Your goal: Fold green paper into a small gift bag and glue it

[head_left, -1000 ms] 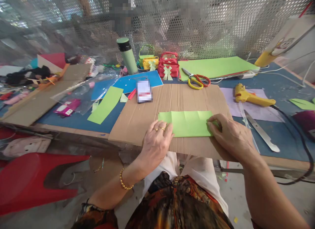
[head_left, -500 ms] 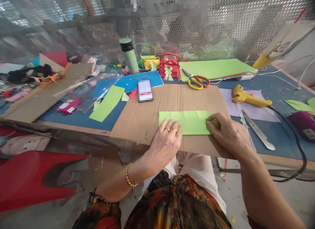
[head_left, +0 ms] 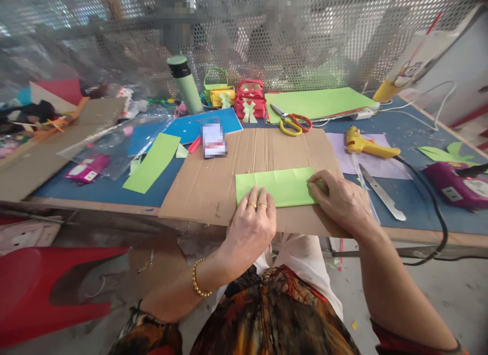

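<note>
A green sheet of paper (head_left: 285,187), with faint creases along its far edge, lies flat on brown cardboard (head_left: 198,187) in front of me. My left hand (head_left: 253,220) rests its fingertips on the near left part of the sheet, fingers laid down and not wrapped around it. At the sheet's right end, my right hand (head_left: 341,200) pinches the edge between thumb and bent fingers. Part of the near edge is hidden under my left fingers.
Right of the cardboard are a yellow glue gun (head_left: 369,144), a blade (head_left: 383,192) and a purple device (head_left: 457,184). Scissors (head_left: 290,123), a phone (head_left: 214,140), small red paper bags (head_left: 249,103) and a green bottle (head_left: 186,88) stand or lie beyond. A green strip (head_left: 152,163) is left.
The view has turned a little to the right, so everything sits further left. My left fingers are slightly more bent near the sheet's near edge; my right hand keeps its pinch.
</note>
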{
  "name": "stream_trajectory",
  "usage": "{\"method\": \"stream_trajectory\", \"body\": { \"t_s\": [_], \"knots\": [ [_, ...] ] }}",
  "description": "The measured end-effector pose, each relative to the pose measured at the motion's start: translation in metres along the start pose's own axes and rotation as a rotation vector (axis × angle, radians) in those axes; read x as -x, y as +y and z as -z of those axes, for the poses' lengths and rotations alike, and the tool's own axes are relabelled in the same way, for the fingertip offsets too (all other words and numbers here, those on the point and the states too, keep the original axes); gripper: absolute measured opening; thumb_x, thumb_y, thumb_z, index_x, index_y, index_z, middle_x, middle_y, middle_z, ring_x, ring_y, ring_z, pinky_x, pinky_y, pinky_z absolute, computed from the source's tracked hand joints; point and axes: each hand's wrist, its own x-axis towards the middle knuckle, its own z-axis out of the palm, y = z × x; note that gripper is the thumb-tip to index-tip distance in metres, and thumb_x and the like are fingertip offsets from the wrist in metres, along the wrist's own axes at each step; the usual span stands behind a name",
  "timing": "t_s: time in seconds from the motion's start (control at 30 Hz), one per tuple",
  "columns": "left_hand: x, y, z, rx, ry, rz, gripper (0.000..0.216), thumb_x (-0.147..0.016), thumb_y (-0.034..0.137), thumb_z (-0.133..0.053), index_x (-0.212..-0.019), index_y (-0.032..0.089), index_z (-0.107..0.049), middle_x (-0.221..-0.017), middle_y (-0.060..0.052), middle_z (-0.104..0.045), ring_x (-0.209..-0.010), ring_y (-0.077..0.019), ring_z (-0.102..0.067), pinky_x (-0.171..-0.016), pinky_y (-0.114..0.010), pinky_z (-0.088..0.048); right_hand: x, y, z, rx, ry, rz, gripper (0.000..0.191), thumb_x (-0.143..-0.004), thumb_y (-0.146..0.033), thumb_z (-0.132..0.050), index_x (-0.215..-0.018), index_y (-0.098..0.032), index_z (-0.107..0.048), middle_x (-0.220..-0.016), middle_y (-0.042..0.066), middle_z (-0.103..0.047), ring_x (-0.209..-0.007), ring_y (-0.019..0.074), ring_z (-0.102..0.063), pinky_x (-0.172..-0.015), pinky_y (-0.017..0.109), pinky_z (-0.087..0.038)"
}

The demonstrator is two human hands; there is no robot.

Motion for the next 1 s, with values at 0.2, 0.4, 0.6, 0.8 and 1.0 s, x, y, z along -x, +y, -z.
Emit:
{"method": "stream_trajectory", "body": {
  "t_s": [0.2, 0.4, 0.6, 0.8, 1.0],
  "knots": [
    [-0.0008, -0.0016, 0.0047, -0.031, 0.015, -0.005, 0.039, -0.1, 0.006, -0.045, -0.132, -0.003, -0.066, -0.134, -0.025, -0.07, -0.127, -0.0357, -0.067, -0.099, -0.044, -0.061, -0.0009, 0.0013, -0.0001, 0.016, 0.0, 0.002, 0.031, -0.091, -0.041, -0.048, -0.105, -0.025, -0.071, -0.083, 0.008, -0.074, -0.067, 0.0224, -0.062, -0.06, 0.03, -0.029],
    [-0.0021, 0.0007, 0.0031, -0.056, 0.103, 0.002, 0.037, -0.098, 0.004, -0.045, -0.125, -0.003, -0.07, -0.127, -0.023, -0.074, -0.121, -0.0349, -0.071, -0.094, -0.042, -0.063, -0.0001, 0.0027, -0.0007, 0.013, -0.003, 0.001, 0.031, -0.092, -0.042, -0.048, -0.107, -0.026, -0.07, -0.084, 0.008, -0.074, -0.069, 0.0225, -0.063, -0.061, 0.03, -0.03],
    [-0.0021, 0.0025, 0.0033, -0.075, 0.112, -0.002, 0.036, -0.098, 0.003, -0.045, -0.123, -0.003, -0.07, -0.125, -0.024, -0.075, -0.12, -0.035, -0.072, -0.093, -0.041, -0.063, -0.0002, 0.0017, 0.0002, 0.011, -0.006, 0.003, 0.031, -0.093, -0.042, -0.047, -0.106, -0.026, -0.069, -0.085, 0.008, -0.075, -0.068, 0.0228, -0.063, -0.06, 0.03, -0.03],
    [0.0012, 0.0015, -0.0008, -0.051, 0.123, 0.009, 0.033, -0.101, 0.006, -0.048, -0.124, 0.0, -0.07, -0.128, -0.023, -0.074, -0.123, -0.0336, -0.07, -0.088, -0.037, -0.062, 0.0, 0.0006, 0.0008, 0.008, -0.02, 0.0, 0.031, -0.093, -0.042, -0.046, -0.106, -0.025, -0.069, -0.086, 0.009, -0.075, -0.07, 0.0236, -0.064, -0.061, 0.03, -0.031],
    [0.0063, 0.0015, -0.0045, 0.04, 0.123, 0.059, 0.058, -0.107, 0.05, -0.046, -0.129, 0.001, -0.069, -0.134, -0.023, -0.071, -0.127, -0.0343, -0.068, -0.095, -0.041, -0.059, 0.0, 0.0015, 0.0008, 0.012, -0.013, 0.004, 0.032, -0.092, -0.04, -0.047, -0.109, -0.025, -0.07, -0.085, 0.008, -0.075, -0.07, 0.0234, -0.064, -0.061, 0.03, -0.031]
  ]
}}
